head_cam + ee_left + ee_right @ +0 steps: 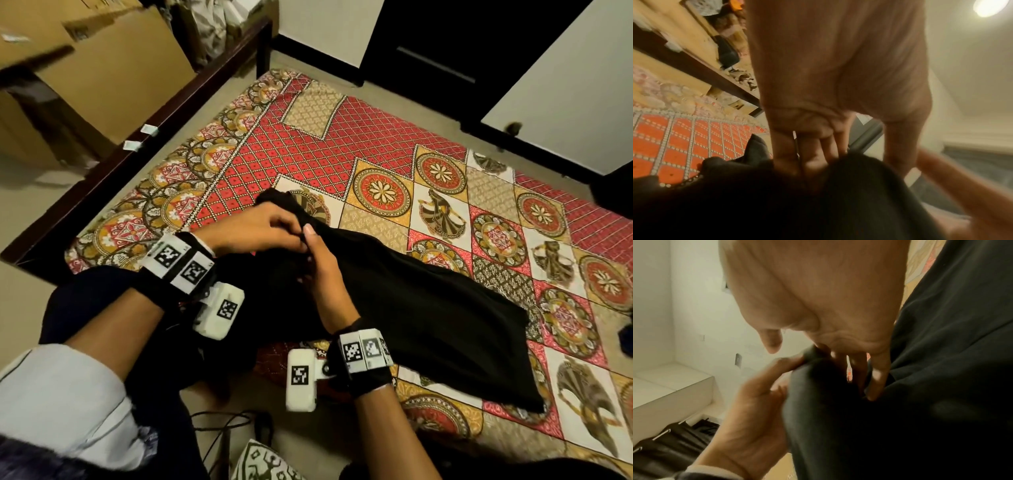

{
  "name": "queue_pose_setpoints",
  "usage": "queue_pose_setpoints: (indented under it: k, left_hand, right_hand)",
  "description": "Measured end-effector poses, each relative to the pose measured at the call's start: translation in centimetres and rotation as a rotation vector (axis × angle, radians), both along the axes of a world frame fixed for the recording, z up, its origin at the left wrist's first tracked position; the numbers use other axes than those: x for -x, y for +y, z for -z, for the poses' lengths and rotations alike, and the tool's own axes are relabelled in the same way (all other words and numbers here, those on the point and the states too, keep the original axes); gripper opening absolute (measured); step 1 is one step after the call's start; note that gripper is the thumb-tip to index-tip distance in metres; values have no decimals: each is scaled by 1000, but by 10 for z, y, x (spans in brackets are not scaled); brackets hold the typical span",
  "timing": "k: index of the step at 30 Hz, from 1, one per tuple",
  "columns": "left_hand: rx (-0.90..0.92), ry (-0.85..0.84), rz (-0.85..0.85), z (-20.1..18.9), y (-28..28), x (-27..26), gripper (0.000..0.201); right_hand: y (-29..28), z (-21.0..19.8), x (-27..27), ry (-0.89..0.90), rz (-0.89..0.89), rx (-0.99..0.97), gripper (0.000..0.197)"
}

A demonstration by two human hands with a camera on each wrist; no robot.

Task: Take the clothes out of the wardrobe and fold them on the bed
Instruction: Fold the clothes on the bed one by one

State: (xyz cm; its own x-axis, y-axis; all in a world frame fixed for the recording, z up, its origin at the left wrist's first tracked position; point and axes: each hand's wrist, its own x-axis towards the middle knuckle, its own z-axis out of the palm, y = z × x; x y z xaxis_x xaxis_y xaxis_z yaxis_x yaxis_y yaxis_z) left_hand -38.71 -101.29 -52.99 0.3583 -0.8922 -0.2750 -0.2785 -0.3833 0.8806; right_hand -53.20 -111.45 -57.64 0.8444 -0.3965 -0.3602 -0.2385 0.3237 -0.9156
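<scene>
A black garment [428,315] lies spread across the near side of the bed's patterned sheet [376,154], with one end bunched up at my hands. My left hand [294,236] pinches the bunched edge from the left. In the left wrist view, its curled fingers [807,159] dig into the black garment [777,203]. My right hand [308,253] meets it from the near side, thumb raised and fingers curled into the cloth. In the right wrist view its fingers [875,378] are tucked in a fold of the garment [931,353]. There my left hand [756,402] holds the edge beside them.
A dark wooden bed frame [137,154] runs along the left, with cardboard boxes [102,68] behind it. Past the bed's far end are a dark opening [445,41] and a white door [565,85]. Cables [222,428] and a patterned cushion [263,462] lie by my knees.
</scene>
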Motion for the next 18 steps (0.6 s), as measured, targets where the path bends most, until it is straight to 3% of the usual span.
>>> queue_pose_setpoints:
  k: [1, 3, 4, 6, 7, 9, 11, 13, 15, 18]
  left_hand:
    - [-68, -35, 125, 3, -3, 4, 9]
    - [-126, -7, 191, 10, -7, 4, 9]
    - [-106, 43, 136, 11, -9, 1, 12]
    - [-19, 145, -141, 15, -13, -10, 19]
    - [18, 123, -290, 17, -14, -15, 20]
    - [-34, -82, -457, 27, -17, -27, 14]
    - [-276, -285, -372, 42, -16, -32, 8]
    - [-500, -418, -210, 56, -20, -26, 29]
    - [-550, -524, -118, 66, -30, -15, 47]
    - [-538, -549, -168, 73, -43, -4, 53]
  right_hand:
    - [0, 4, 5, -5, -4, -21, 51]
    - [3, 12, 16, 56, 31, 24, 38]
    - [4, 16, 20, 75, 89, 35, 28]
    - [2, 19, 31, 84, 229, 5, 19]
    - [1, 18, 38, 64, 283, -43, 19]
    - [-7, 10, 57, -30, 391, -213, 19]
    - [-22, -1, 82, -125, 561, -355, 17]
    - [-41, -6, 109, -161, 714, -382, 26]
    - [-59, -6, 129, -163, 769, -390, 31]
    - [-78, 14, 143, 6, 709, -248, 20]
